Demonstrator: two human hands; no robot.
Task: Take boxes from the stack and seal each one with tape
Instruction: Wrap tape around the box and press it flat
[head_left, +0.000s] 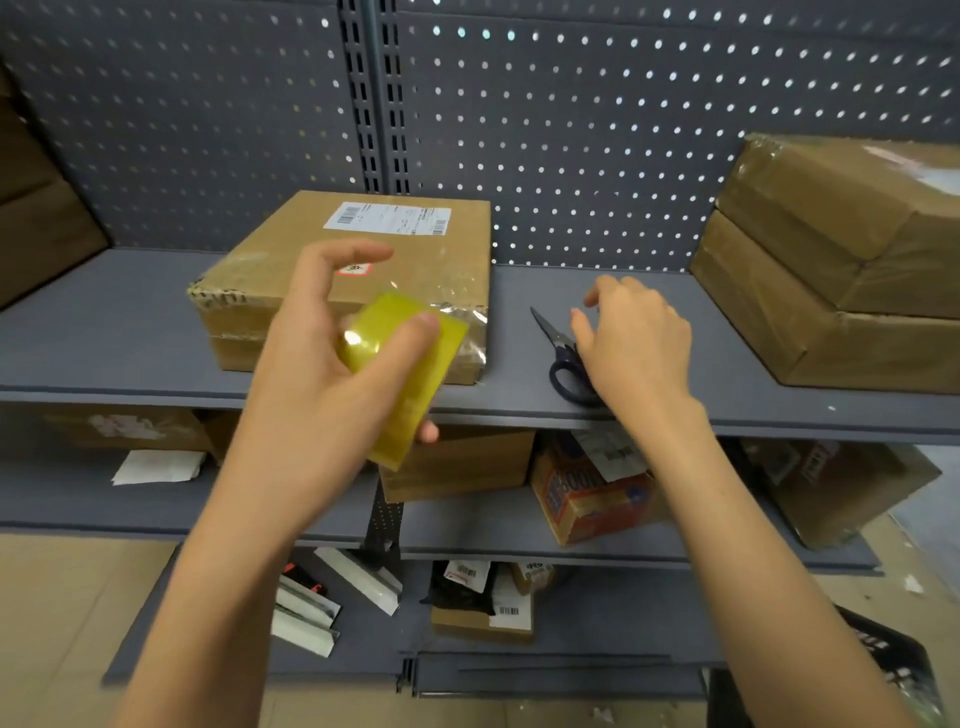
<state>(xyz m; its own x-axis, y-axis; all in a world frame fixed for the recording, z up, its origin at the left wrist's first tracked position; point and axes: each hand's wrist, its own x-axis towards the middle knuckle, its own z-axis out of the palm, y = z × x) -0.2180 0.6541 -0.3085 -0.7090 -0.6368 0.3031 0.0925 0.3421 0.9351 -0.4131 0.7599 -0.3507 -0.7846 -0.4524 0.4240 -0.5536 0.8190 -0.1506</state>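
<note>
Two hands up: left hand (332, 332) grip pinching tape roll (402, 374); right hand (631, 338) grip spread loose over scissors (563, 358).

Your two forearms bare, no sleeves in view. Your left hand (332, 353) bare: no glove, ring, watch. Your right hand (634, 343) likewise bare, wrist unadorned. Fingernails short, unpainted where visible. No markings on either arm.

Yellowish tape roll (402, 374) held before a flat taped box (363, 260); two stacked boxes (841, 260), seemingly taped, right.
</note>
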